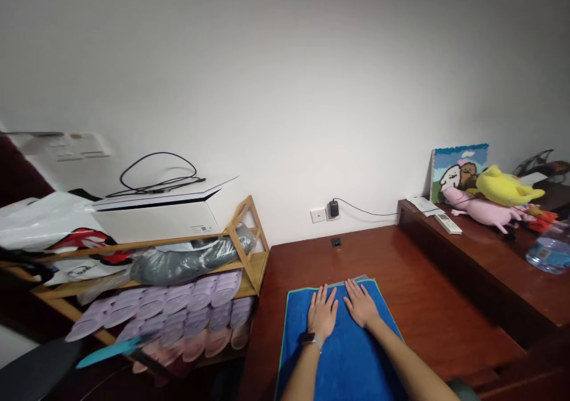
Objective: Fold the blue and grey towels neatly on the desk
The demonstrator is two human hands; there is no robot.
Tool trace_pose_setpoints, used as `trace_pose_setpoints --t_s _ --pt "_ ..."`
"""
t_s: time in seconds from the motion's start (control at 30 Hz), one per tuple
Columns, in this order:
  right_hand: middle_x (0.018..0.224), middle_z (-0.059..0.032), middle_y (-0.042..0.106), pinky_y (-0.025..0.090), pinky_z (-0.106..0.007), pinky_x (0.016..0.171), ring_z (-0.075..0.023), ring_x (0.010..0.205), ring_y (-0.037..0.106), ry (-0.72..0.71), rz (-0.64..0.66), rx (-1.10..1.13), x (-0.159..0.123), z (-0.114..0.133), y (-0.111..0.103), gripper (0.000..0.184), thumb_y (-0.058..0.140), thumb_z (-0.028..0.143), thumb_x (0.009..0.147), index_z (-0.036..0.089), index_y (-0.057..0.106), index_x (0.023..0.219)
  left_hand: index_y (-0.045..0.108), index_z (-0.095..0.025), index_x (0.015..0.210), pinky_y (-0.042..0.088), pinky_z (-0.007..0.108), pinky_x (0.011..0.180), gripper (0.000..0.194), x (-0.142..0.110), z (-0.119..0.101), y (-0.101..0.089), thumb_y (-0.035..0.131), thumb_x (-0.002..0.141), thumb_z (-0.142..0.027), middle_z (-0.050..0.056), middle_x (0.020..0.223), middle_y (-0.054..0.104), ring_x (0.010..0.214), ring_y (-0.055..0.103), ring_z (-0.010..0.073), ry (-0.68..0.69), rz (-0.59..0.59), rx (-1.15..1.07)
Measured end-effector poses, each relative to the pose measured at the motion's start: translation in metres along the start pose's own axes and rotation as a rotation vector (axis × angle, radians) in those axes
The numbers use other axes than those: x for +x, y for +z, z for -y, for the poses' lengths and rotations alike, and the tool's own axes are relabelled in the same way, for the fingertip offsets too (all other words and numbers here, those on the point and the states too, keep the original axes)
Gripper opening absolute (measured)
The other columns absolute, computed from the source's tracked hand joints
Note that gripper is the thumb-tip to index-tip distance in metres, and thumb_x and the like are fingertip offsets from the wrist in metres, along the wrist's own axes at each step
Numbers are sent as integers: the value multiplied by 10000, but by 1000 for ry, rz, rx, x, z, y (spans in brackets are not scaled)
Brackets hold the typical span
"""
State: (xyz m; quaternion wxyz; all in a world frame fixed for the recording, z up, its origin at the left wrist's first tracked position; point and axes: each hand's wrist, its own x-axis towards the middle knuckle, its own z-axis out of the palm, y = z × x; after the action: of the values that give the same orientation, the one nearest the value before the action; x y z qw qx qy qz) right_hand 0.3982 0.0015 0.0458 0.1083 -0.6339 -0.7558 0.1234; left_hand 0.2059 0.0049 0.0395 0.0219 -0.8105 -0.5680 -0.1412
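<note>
A blue towel (pixel 351 359) with a green edge lies flat on the dark red wooden table (pixel 427 306). My left hand (pixel 322 313) rests palm down on the towel's far half, fingers stretched out, with a watch on its wrist. Right beside it, my right hand (pixel 360 303) also lies flat and open on the towel. The two hands almost touch. Neither holds anything.
A wooden rack (pixel 247 252) of pale slippers stands left of the table, with a white box (pixel 164 214) and a black cable on top. A raised ledge at right carries plush toys (pixel 499 202), a remote (pixel 447 223) and a water bottle (pixel 550 249). A charger (pixel 333 209) sits in the wall socket.
</note>
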Motion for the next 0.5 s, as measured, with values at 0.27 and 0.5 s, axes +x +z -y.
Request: trace_pose_setpoints --t_s 0.27,0.5 --pt "1726 -93 202 102 -411 1297 -202 1603 147 258 -11 -20 -1 -74 5 719 151 498 1061 101 165 1660 435 -99 1576 294 482 1258 684 -20 81 13 292 1053 -516 161 1643 407 1550 330 316 -356 -9 98" --pt "1718 -110 212 106 -456 1301 -247 1602 157 203 -149 -58 -9 -32 -3 683 211 409 1050 85 225 1651 472 -98 1553 293 507 1263 597 -14 54 -3 296 1064 -391 167 1625 440 1531 373 306 -237 -77 110"
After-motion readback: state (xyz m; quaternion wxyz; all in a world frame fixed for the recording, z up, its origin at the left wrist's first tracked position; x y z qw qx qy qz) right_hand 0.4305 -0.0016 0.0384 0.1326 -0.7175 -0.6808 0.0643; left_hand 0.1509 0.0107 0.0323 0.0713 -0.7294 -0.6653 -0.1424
